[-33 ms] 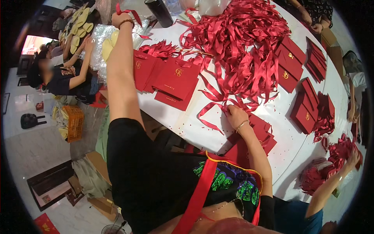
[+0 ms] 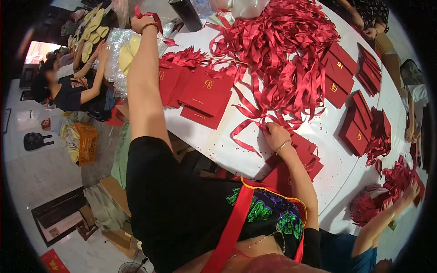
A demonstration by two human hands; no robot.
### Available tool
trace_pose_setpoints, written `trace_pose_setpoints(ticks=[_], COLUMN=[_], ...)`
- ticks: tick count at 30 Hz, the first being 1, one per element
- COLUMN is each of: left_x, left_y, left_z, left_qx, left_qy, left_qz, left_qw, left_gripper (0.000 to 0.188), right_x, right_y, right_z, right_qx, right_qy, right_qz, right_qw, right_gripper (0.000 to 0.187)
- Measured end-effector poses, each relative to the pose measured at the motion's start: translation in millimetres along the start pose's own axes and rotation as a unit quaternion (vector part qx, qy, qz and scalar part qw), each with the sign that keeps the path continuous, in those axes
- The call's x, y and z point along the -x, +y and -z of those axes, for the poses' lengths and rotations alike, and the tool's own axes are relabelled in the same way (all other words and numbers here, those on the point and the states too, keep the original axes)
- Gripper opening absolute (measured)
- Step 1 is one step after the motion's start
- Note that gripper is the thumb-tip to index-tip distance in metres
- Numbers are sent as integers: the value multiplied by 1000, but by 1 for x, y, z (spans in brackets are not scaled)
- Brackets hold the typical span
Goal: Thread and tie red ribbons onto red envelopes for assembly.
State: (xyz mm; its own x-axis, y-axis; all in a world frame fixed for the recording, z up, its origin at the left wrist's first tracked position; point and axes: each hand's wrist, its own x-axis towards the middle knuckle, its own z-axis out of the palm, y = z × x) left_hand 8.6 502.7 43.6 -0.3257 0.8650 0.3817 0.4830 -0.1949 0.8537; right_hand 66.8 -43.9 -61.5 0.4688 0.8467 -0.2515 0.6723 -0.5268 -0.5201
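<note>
Far out at the upper left, my left hand (image 2: 142, 23) is closed on a red ribbon (image 2: 157, 20), which hangs loose beside the wrist. My right hand (image 2: 276, 136) is closed on a ribbon strand (image 2: 248, 144) at the near edge of a big heap of red ribbons (image 2: 282, 54). Under my right wrist lie several red paper bags (image 2: 307, 157), partly hidden by the forearm. More red gift bags (image 2: 207, 91) with gold print lie flat between my arms. A bundle of cut ribbons (image 2: 186, 58) rests behind them.
Red bag stacks (image 2: 357, 125) stand on the white table (image 2: 337, 150) at right. A black cylinder (image 2: 185, 14) stands at the back. Co-workers' arms (image 2: 380, 223) reach in at lower right and left. An orange crate (image 2: 87, 143) sits on the floor.
My left hand and forearm have shifted slightly right, with the ribbon still held. At lower right, a co-worker's hand has moved a little. My right hand stays put.
</note>
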Motion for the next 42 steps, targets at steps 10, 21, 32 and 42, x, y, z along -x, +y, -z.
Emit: trace_pose_setpoints(ticks=[10,21,32,42], left_x=[86,130,335,331], left_y=[-80,-12,102,63], left_z=[-52,-11,142,147], left_qx=[-343,-29,143,207], left_qy=[-511,-662,-938,-908], left_qz=[-331,-251,-57,153], left_qw=[715,706,309,332], left_gripper=[31,32,44,45], right_x=[7,2,13,30], right_y=[-4,15,-22,57], right_z=[29,87,196,159], right_qx=[-45,-402,-412,-416], right_qy=[-13,-27,6,-29], right_qz=[-49,-62,-6,-71], right_qw=[998,913,911,906], right_gripper=[22,17,29,24])
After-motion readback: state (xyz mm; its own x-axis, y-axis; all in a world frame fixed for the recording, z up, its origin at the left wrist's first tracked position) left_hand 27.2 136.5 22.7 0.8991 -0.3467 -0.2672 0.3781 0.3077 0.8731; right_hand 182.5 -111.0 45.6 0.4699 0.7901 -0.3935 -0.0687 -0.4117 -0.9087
